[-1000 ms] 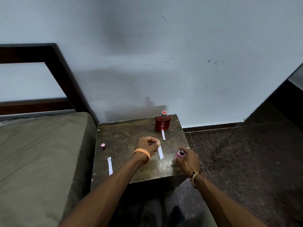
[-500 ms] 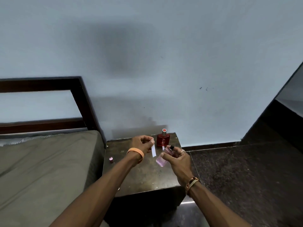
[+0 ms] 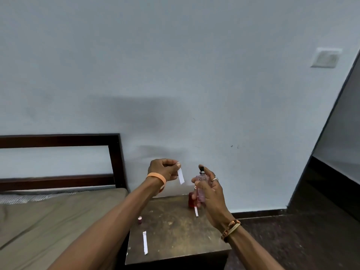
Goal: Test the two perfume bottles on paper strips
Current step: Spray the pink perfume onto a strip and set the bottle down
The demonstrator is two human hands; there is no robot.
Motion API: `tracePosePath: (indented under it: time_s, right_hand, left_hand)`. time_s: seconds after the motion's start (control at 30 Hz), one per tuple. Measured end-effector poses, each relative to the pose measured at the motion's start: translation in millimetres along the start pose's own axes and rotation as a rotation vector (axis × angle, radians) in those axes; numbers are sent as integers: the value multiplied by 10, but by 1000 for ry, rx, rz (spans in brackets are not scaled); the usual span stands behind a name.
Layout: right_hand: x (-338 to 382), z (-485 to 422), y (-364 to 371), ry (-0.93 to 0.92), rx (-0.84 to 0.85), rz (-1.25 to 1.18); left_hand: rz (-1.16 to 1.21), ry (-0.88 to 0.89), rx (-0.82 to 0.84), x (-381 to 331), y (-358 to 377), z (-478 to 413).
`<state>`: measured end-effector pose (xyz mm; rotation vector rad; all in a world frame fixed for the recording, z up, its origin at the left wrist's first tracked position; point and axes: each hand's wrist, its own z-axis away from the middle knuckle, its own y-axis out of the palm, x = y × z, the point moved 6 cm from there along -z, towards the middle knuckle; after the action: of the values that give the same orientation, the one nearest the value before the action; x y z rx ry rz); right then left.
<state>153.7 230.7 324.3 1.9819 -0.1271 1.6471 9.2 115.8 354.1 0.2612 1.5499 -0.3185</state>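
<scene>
Room: pale blue wall [image 3: 175, 75] ahead of you, with a switch plate [image 3: 325, 57] high up to the right of both hands. A bed [image 3: 58, 211] with a dark headboard [image 3: 115, 158] lies left of your left hand.
Surface: a worn dark table [image 3: 175, 240] sits below both hands.
Left hand: your left hand [image 3: 165, 170], with an orange wristband [image 3: 156, 177] on the wrist, is raised. It pinches the top of a paper strip [image 3: 180, 175], which hangs down from thumb and forefinger.
Right hand: your right hand [image 3: 211, 191] is curled round the pink perfume bottle [image 3: 202, 180]. The bottle is upright, just right of the strip and apart from it, and a fingertip is at its black sprayer [image 3: 201, 168].
Red perfume bottle [image 3: 191, 200]: on the table behind your right hand, mostly hidden.
Second strip [image 3: 196, 211]: flat on the table just below your right hand.
Third strip [image 3: 145, 242]: flat on the table beneath your left forearm.
Pink cap [image 3: 139, 220]: on the table under your left forearm.
Writing: there is faint lettering on the pink bottle and print on the bracelet [image 3: 230, 229] at your right wrist. Both are too blurred to read.
</scene>
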Motion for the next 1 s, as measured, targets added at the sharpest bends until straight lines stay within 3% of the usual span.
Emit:
tracePosePath:
  time_s: [0.33,0.67,0.83,0.9,1.0]
  right_hand:
    - [329,217,372,96,325,-459]
    - [345,131,363,18,284,-292]
    - [342,97,350,39,294,-348]
    - [368,66,348,-21,213,-128]
    - [512,71,343,-330,-27,630]
  left_hand:
    - [32,24,9,-448,-276,134]
    - [23,8,37,-523,-223,98]
    - [10,13,44,-500,-196,68]
    - [3,11,41,-504,-195,58]
    - [-10,10,52,-501,-187,52]
